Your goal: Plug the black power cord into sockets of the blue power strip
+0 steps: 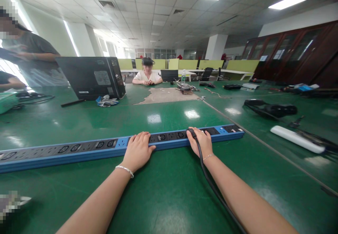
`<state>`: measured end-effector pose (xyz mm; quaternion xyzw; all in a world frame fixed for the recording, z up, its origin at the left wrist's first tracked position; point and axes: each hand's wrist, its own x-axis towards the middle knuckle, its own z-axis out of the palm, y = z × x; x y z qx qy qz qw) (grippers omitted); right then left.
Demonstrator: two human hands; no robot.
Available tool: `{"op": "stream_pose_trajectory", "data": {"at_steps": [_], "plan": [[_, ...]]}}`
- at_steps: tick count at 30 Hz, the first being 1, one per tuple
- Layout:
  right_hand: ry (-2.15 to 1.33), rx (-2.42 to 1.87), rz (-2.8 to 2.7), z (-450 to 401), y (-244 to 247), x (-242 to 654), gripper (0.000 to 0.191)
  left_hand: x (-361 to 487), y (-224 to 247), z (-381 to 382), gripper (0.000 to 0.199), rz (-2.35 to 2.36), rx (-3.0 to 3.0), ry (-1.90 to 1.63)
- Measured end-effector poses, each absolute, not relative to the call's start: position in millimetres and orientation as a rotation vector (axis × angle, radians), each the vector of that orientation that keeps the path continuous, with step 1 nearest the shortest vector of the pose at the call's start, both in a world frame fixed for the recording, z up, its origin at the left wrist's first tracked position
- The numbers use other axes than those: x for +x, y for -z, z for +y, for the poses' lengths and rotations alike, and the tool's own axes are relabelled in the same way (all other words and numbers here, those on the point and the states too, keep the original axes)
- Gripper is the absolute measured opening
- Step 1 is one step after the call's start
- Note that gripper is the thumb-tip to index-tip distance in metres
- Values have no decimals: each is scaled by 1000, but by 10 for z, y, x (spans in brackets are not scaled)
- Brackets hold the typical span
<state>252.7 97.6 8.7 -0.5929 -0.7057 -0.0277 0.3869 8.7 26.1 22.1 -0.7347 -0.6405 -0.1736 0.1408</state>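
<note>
- Long blue power strip [79, 151] lies flat on the green table [163, 191], running crosswise right under both your hands and stretching far out past your left one.
- Your left hand [137, 150] rests palm-down on the strip's near edge, fingers loosely spread over the top — pressing, not gripping.
- Your right hand [202, 141] sits on the strip further toward its right end, fingers curled around a black plug [192, 132] seated in a socket. How tight the hold is, cannot tell.
- Black cable [211, 184] runs from that plug back along your right forearm toward you.
- Handling, as a guess: the strip looks rigid, a long metal-type housing, probably fairly heavy and awkward by length — it likely slides on this glossy table, so hold it down near the socket you work at.
- Take the plug by its body, not by the cable; the cable is soft and bends freely.
- Beyond your hands: a dark computer case [91, 78] with gloves [107, 101] beside it, off past the left hand; a white bar [297, 139] and black gear well out past the right.
- A seated person [147, 75] is at the far side, another person [23, 50] stands far left — both well apart from your hands.
</note>
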Motion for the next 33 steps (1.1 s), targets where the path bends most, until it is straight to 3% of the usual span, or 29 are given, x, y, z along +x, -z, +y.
{"op": "stream_pose_trajectory", "data": {"at_steps": [15, 33], "plan": [[185, -1593, -1904, 888, -113, 2576, 40, 93, -217, 261, 42, -1845, -2108, 498], [117, -1588, -1840, 943, -181, 2553, 33, 81, -200, 267, 43, -1847, -2105, 500]]}}
